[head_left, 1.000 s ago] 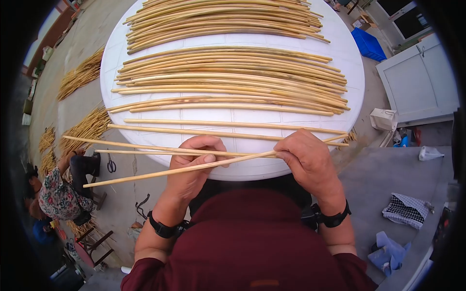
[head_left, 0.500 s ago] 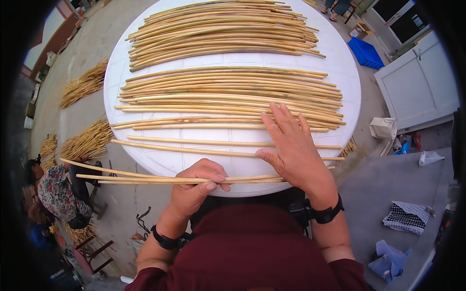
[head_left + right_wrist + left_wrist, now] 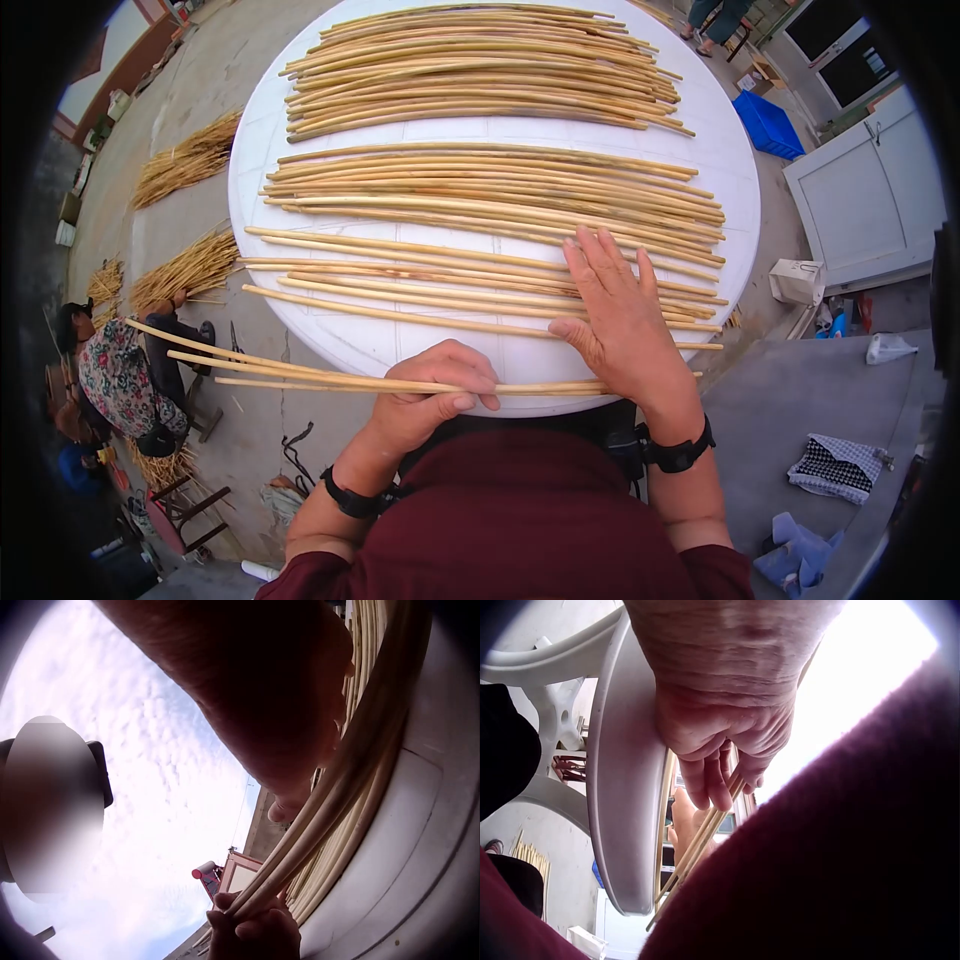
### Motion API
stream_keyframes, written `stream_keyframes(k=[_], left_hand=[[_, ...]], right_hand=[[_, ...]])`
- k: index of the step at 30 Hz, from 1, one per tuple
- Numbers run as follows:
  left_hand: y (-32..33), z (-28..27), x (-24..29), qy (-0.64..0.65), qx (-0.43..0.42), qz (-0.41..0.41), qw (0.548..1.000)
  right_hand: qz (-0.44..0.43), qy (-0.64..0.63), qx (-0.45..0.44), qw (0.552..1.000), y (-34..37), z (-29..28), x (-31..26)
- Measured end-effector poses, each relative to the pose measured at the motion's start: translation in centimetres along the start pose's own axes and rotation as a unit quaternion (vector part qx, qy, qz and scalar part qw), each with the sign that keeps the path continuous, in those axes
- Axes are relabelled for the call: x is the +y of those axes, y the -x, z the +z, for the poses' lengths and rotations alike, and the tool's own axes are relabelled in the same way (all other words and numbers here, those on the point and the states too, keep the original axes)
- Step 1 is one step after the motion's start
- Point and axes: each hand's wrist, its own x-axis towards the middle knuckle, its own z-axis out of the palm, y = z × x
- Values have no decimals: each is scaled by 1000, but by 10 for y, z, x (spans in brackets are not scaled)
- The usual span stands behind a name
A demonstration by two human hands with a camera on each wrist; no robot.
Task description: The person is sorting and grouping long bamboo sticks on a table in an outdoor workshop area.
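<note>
At the near edge of a white round table point(image 3: 262, 180), my left hand point(image 3: 430, 395) pinches three thin tan sticks point(image 3: 300, 374) between thumb and fingers; their left ends fan out past the table. In the left wrist view the left hand point(image 3: 727, 727) holds these sticks point(image 3: 697, 844). My right hand point(image 3: 630, 335) lies with fingers spread and straight over the right ends of several loose sticks point(image 3: 400, 316), palm down. The right wrist view shows the right hand point(image 3: 262, 697) dark and close, above the sticks point(image 3: 285, 862).
Two wide groups of sticks lie farther back, a middle one point(image 3: 480, 180) and a far one point(image 3: 480, 80). Bundles point(image 3: 190, 160) lie on the ground at left, where a person in a floral shirt point(image 3: 120, 385) sits. A blue crate point(image 3: 768, 125) stands at right.
My right hand has left the held sticks and opened flat over those on the table. Several near sticks now lie closer together, separated from the middle group. My left hand keeps its pinch.
</note>
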Motion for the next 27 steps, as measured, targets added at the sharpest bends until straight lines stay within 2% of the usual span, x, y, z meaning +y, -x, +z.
stream_keyframes(k=[3,6,12,21,27], left_hand=[[-1,-1,1,-11,-8,1,1000],[-2,-2,0,-7,-12,5,1000],[-2,-3,-3,6,-14,7,1000],[-3,-2,-1,29,-11,-9,999],[-3,-2,0,37,-12,-15,999]], right_hand=[[24,16,-6,1000,-5,11,9],[7,-2,-37,999,-3,4,5],[-26,-17,-5,1000,3,5,9],[3,3,20,1000,-5,10,4],[-7,-17,20,1000,-3,6,5]])
